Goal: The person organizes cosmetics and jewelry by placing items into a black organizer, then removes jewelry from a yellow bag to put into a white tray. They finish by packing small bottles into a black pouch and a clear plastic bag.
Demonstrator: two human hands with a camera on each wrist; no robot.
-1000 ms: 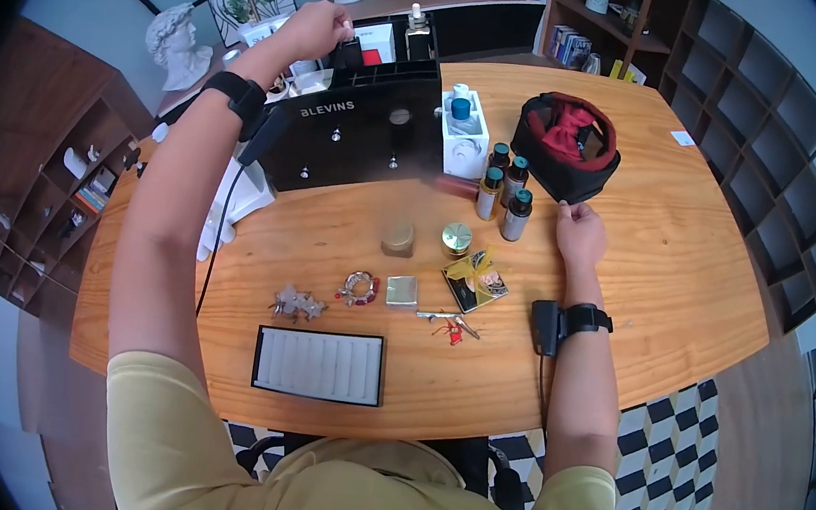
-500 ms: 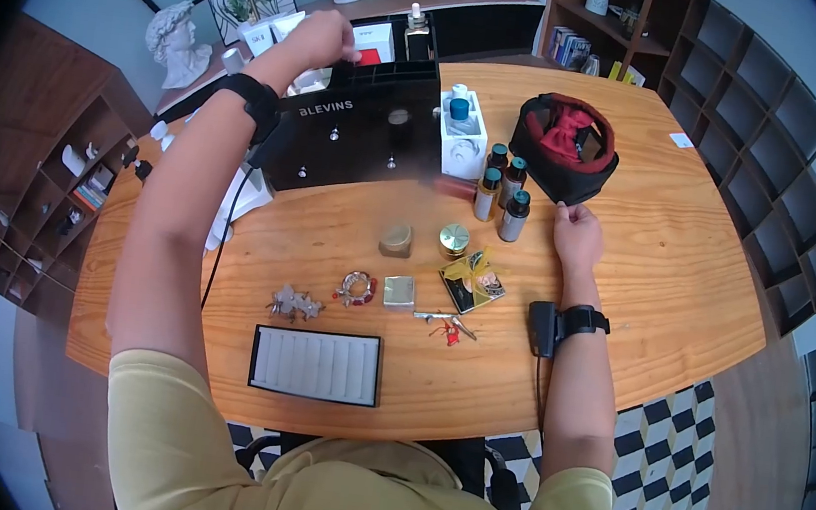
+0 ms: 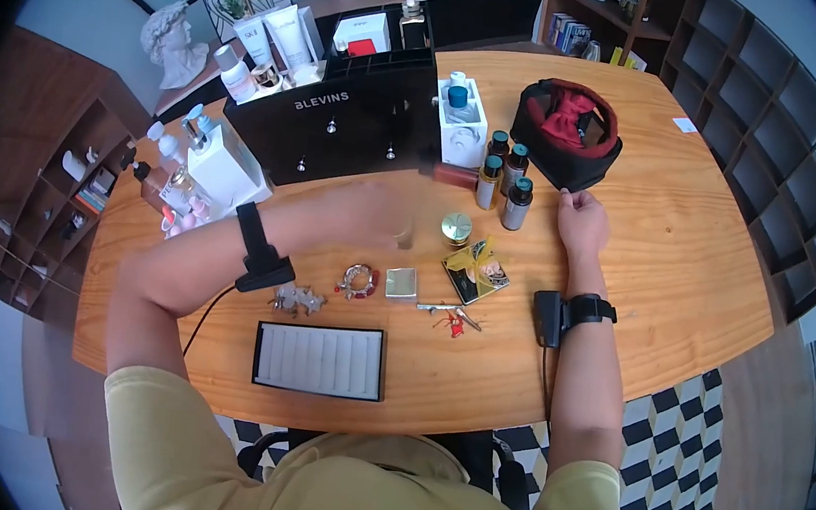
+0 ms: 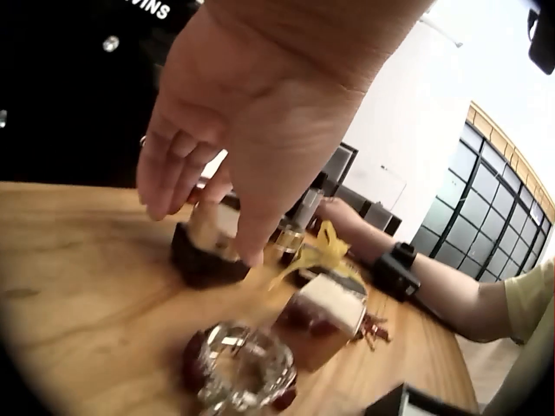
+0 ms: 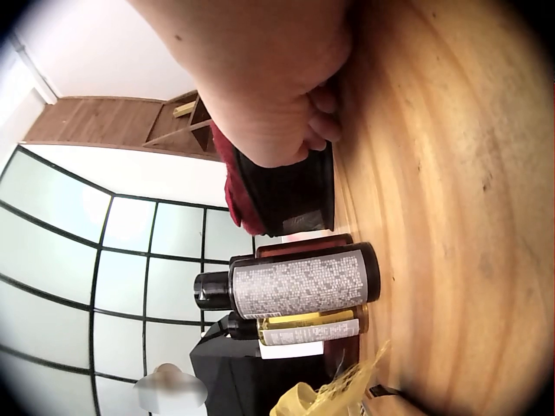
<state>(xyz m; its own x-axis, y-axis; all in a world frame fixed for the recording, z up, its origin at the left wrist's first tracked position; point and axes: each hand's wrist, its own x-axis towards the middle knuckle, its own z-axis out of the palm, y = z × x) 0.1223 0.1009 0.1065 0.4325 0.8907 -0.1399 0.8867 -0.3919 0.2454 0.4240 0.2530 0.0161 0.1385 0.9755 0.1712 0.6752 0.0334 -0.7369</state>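
My left hand point(image 3: 372, 213), blurred, is over a small jar point(image 3: 402, 234) with a pale gold top and dark base point(image 4: 208, 264). In the left wrist view its fingers point(image 4: 160, 186) reach down on one side of the jar and the thumb on the other. Near it lie a beaded bracelet point(image 4: 247, 364) and a small square box point(image 4: 323, 308). My right hand point(image 3: 584, 223) rests on the table, fingers loosely curled, right at the near corner of a black bag point(image 3: 564, 162) with a red lining and bow.
The black organizer point(image 3: 341, 137) stands behind, beside a white bottle holder point(image 3: 462, 135). Several dark-capped bottles point(image 3: 517, 204), a gold-lidded jar point(image 3: 456, 227) and a ribboned box point(image 3: 476, 271) are at centre right. A ring tray point(image 3: 320, 360) lies in front, a star-shaped clip point(image 3: 298, 298) above it.
My left hand has come down from the top of the organizer to the small jar on the table. My right hand has stayed beside the bag.
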